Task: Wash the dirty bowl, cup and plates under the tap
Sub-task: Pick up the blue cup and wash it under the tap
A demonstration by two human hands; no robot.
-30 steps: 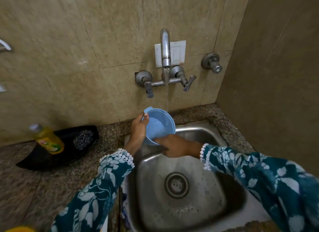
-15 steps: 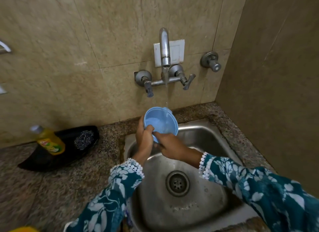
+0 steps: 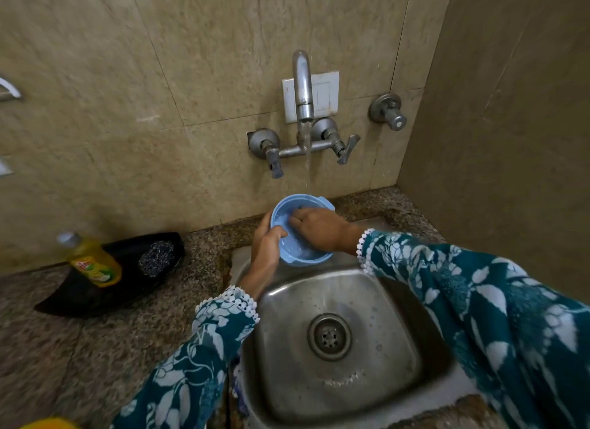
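Observation:
A light blue plastic bowl (image 3: 295, 254) with small side handles is held over the back of the steel sink (image 3: 399, 358), right under the tap (image 3: 302, 87). Water runs from the spout in a thin stream down to the bowl's far rim. My left hand (image 3: 266, 245) grips the bowl's left rim, thumb over the edge. My right hand (image 3: 319, 229) reaches into the bowl with its fingers pressed flat against the inside. No cup or plates are in view.
A yellow dish soap bottle (image 3: 92, 262) and a steel scrubber (image 3: 156, 257) lie on a black tray (image 3: 105, 297) on the granite counter at left. A second valve (image 3: 388, 111) sticks out of the wall at right. The side wall stands close on the right.
The tap has gone from off to a thin trickle to a running stream. My right hand moved from under the bowl's rim into the bowl. The bowl tilted more level.

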